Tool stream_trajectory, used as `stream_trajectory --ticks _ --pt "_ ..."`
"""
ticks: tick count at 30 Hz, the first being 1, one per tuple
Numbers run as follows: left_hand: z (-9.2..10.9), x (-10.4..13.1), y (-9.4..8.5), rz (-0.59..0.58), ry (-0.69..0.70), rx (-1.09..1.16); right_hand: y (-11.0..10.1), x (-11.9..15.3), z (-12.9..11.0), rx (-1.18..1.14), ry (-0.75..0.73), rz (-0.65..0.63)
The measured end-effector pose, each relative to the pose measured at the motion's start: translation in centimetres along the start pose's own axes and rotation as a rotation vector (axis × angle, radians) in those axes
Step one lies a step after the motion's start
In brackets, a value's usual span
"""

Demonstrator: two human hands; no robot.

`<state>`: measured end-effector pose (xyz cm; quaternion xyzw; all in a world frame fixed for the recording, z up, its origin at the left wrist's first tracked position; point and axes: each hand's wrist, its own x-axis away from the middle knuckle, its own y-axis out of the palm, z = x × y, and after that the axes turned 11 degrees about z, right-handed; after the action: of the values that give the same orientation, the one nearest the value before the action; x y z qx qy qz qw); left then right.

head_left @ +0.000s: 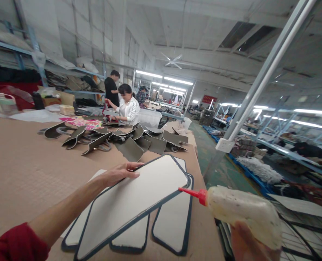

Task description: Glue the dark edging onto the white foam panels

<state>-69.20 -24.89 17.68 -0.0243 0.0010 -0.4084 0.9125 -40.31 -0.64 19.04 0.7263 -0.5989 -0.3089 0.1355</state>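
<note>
My left hand (127, 171) grips the upper long edge of a white panel (139, 203) with a dark border and rounded corners, its thumb on the white face. The panel is tilted above several similar panels (173, 221) that lie overlapping on the table. On the right, my right hand (248, 239) is wrapped around a glue bottle (242, 210) with a long red nozzle (190, 192). The nozzle tip is at the panel's right-hand border; whether it touches, I cannot tell. Part of my right hand is hidden behind the bottle.
Curved dark pieces with pale edges (133, 148) are heaped farther back on the brown table (36, 163). Behind them a person in a white top (131, 108) handles something red. A slanted metal post (248, 101) rises at the right, beside a rack (305, 232) of panels.
</note>
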Motion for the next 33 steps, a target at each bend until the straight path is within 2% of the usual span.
stream_trajectory --ticks 6,15,20,27,33 --pt "0.4 0.1 0.4 0.064 -0.007 0.02 0.4 0.4 -0.5 0.052 0.047 0.007" --pt "2.4 1.0 2.0 0.193 -0.024 0.037 0.8 0.3 -0.3 0.023 -0.039 -0.08" --pt "2.8 1.5 2.6 0.197 -0.012 0.039 1.1 0.6 -0.3 0.01 -0.089 -0.119" --pt "3.6 1.8 3.6 0.264 -0.049 0.077 1.2 1.2 -0.4 0.053 -0.065 -0.095" --pt "3.8 1.4 4.1 0.269 -0.093 0.123 1.4 1.6 -0.5 0.055 -0.077 -0.14"
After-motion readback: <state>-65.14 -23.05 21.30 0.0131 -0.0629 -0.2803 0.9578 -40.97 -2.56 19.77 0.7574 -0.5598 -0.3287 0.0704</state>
